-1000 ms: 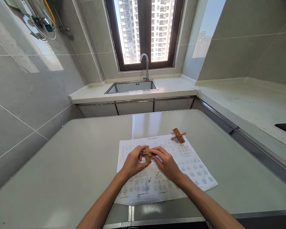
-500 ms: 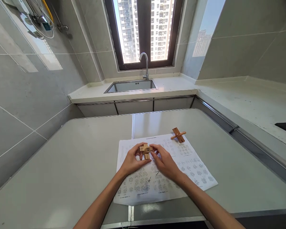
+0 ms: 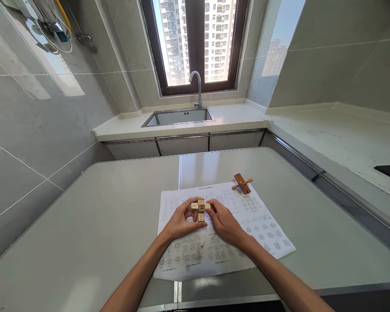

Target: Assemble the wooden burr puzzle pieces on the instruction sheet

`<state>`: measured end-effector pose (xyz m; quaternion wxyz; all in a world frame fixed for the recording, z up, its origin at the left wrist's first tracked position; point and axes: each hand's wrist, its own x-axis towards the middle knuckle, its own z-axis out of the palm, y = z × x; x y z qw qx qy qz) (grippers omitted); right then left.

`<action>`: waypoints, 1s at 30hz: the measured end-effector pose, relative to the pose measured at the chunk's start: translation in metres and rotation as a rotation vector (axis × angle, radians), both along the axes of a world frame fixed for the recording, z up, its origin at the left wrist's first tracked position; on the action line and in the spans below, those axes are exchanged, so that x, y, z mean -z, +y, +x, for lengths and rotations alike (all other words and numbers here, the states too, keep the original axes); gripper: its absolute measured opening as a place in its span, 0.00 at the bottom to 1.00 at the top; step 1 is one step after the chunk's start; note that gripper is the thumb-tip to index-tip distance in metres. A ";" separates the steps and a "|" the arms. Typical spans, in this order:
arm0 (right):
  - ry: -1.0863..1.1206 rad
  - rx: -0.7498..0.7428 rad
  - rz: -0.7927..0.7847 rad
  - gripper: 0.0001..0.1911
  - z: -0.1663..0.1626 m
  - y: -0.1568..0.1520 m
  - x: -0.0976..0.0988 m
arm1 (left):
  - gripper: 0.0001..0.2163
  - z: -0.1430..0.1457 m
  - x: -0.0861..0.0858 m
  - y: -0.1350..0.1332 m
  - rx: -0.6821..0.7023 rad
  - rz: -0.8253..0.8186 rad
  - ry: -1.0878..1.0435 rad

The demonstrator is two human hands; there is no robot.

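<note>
A light wooden burr puzzle (image 3: 201,207), cross-shaped with a dark letter like a Z on its middle face, is held between both hands above the paper. My left hand (image 3: 182,220) grips it from the left, thumb at the lower block and fingers at the upper one. On the other side, my right hand (image 3: 221,219) pinches the right-hand block between thumb and fingers. Beneath them lies a white printed sheet (image 3: 195,260) with rows of small puzzle drawings and a few handwritten check marks.
A brown wooden cross-shaped piece with a rod through it (image 3: 242,183) lies at the sheet's upper right corner. The pale table (image 3: 117,208) has a seam down its middle. Beyond it are a counter with a sink (image 3: 182,116), a faucet (image 3: 199,89) and a window.
The wooden puzzle has turned in my hands so its lettered face points more toward me, its arms now straighter. It sits slightly lower. Both hands keep hold of it.
</note>
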<state>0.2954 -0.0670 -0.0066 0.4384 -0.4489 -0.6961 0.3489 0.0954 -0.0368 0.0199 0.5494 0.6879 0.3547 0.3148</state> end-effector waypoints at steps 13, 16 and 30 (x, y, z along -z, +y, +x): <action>0.327 -0.167 -0.372 0.22 0.003 0.006 0.007 | 0.32 -0.001 0.003 0.003 -0.025 0.160 0.104; 0.483 -0.248 -0.521 0.24 0.003 0.009 0.009 | 0.31 0.000 0.003 0.004 -0.006 0.190 0.095; 0.710 -0.284 -0.647 0.23 -0.003 0.007 0.002 | 0.32 -0.003 0.007 0.008 -0.009 0.200 0.112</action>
